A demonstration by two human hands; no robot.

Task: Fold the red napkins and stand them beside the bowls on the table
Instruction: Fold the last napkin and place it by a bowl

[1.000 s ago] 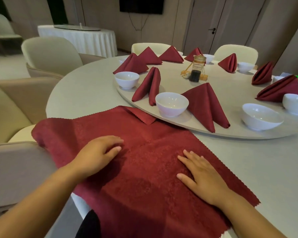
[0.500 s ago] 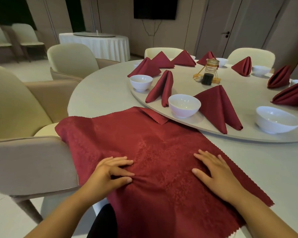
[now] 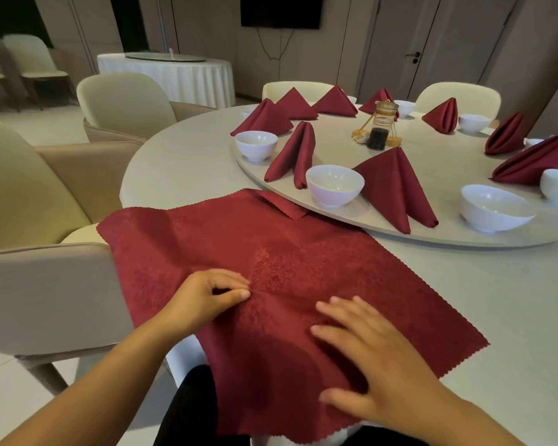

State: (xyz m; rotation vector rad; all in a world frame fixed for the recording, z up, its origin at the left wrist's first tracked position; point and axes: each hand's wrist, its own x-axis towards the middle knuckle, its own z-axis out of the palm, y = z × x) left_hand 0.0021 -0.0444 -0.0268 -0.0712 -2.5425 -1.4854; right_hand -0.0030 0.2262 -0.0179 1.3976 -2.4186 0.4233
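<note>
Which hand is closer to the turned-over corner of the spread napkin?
Left. The left hand pinches the spread napkin, short of its turned-over corner and to its left; the right hand lies flat on it, closer to the person and to the corner's right.

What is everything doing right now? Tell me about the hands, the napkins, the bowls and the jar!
Flat napkin: spread out, far corner turned over, near edge hanging off the table.
Left hand: pinches that napkin.
Right hand: open, fingers straight, on or just above that napkin; blurred.
Folded napkins: standing beside bowls.
Bowls: upright, the nearest look empty.
Jar: upright.
</note>
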